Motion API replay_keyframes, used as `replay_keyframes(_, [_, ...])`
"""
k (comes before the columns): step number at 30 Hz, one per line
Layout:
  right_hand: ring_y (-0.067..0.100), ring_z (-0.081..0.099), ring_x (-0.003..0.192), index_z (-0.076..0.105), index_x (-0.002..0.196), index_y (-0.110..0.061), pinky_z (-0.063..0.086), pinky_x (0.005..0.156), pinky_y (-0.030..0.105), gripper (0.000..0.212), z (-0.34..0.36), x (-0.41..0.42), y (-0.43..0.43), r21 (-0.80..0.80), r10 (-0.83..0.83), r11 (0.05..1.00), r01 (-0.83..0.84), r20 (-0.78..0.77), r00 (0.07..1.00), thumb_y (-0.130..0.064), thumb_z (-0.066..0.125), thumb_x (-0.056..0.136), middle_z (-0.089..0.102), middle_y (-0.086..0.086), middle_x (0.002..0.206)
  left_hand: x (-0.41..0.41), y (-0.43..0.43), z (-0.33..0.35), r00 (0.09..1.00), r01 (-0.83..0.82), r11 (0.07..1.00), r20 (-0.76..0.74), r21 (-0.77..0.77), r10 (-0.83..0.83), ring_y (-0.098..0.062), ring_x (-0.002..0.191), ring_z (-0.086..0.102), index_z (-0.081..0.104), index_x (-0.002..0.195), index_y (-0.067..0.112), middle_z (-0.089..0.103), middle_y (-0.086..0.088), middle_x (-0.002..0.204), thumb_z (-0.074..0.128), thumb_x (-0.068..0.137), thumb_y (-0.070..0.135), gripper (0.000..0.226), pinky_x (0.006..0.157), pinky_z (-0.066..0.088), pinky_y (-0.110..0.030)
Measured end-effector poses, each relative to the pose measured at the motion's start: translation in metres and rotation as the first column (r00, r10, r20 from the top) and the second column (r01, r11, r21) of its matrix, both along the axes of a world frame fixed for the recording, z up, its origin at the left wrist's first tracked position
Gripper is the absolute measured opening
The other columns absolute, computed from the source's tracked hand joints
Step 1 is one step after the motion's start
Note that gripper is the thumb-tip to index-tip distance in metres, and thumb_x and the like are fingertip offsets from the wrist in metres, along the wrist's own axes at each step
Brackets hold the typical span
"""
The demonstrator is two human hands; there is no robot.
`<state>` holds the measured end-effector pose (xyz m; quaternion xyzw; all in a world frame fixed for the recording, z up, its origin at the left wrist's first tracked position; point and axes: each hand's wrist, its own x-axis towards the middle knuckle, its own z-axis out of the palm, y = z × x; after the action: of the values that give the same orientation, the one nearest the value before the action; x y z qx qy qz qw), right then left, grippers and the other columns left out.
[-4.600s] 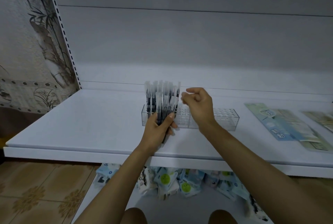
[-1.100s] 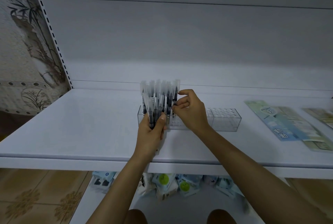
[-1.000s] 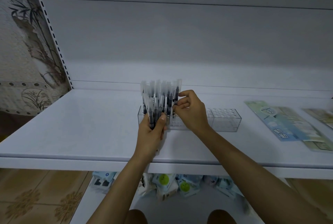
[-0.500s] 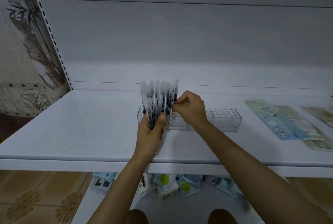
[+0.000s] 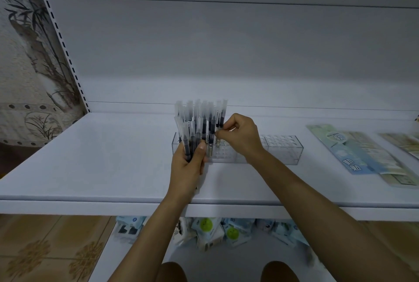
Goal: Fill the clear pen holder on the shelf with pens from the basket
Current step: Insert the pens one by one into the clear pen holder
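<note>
Evidently the clear pen holder point(image 5: 283, 148) is sitting lengthwise near the middle of the white shelf point(image 5: 102, 163). Its left end is taking upright pens point(image 5: 210, 123), while its right-hand holes are standing empty. The right hand point(image 5: 240, 137) is pinching one pen point(image 5: 221, 120) between thumb and forefinger, apparently steering its tip into a hole. The left hand point(image 5: 189, 168) is curling its fingers round a spare bundle point(image 5: 191, 138) just in front of the holder, presumably so the next pen is within reach. Both hands are hiding the holder's middle, so the exact hole cannot be told. The basket is lying out of view.
</note>
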<state>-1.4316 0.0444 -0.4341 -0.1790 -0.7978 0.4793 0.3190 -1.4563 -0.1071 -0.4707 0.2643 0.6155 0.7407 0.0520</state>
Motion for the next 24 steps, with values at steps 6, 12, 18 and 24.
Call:
replay_keyframes(6, [0.008, 0.056, 0.061, 0.058, 0.068, -0.016, 0.047, 0.060, 0.024, 0.020, 0.0000, -0.0028, 0.0012, 0.049, 0.000, 0.999, -0.003, 0.076, 0.997, -0.008, 0.077, 0.069, 0.063, -0.002, 0.069, 0.0013, 0.0000, 0.0014, 1.000, 0.006, 1.000, -0.007, -0.003, -0.006, -0.009, 0.050, 0.042, 0.055, 0.085, 0.012, 0.047, -0.003, 0.060, 0.052, 0.097, 0.022, 0.015, 0.046, 0.039, -0.020])
replay_keyframes(12, [0.007, 0.058, 0.062, 0.061, 0.077, -0.013, 0.048, 0.060, 0.020, 0.021, 0.0036, 0.0002, 0.0028, -0.005, 0.035, 0.999, -0.034, 0.099, 0.994, -0.011, 0.081, 0.069, 0.062, -0.003, 0.067, 0.0008, -0.0001, 0.0007, 1.000, 0.005, 1.000, -0.004, -0.004, -0.005, -0.010, 0.050, 0.042, 0.056, 0.087, 0.013, 0.047, -0.004, 0.061, 0.052, 0.097, 0.022, 0.014, 0.047, 0.039, -0.019])
replay_keyframes(18, [0.007, 0.060, 0.064, 0.063, 0.082, -0.014, 0.046, 0.061, 0.020, 0.022, 0.0048, 0.0026, 0.0017, -0.028, 0.045, 0.999, -0.043, 0.103, 0.994, -0.012, 0.081, 0.070, 0.064, -0.004, 0.068, -0.0001, 0.0003, -0.0002, 1.000, 0.000, 1.000, -0.001, -0.006, 0.000, -0.009, 0.050, 0.043, 0.056, 0.088, 0.013, 0.048, -0.002, 0.060, 0.053, 0.096, 0.023, 0.013, 0.047, 0.040, -0.019])
replay_keyframes(24, [0.006, 0.056, 0.059, 0.059, 0.072, -0.018, 0.043, 0.056, 0.016, 0.022, 0.0035, 0.0021, 0.0011, -0.011, 0.022, 1.000, -0.021, 0.091, 0.996, -0.012, 0.081, 0.070, 0.061, -0.005, 0.066, 0.0000, 0.0004, 0.0000, 1.000, -0.002, 1.000, -0.013, -0.006, 0.002, -0.010, 0.050, 0.042, 0.055, 0.085, 0.013, 0.047, -0.003, 0.060, 0.052, 0.096, 0.022, 0.015, 0.046, 0.039, -0.020])
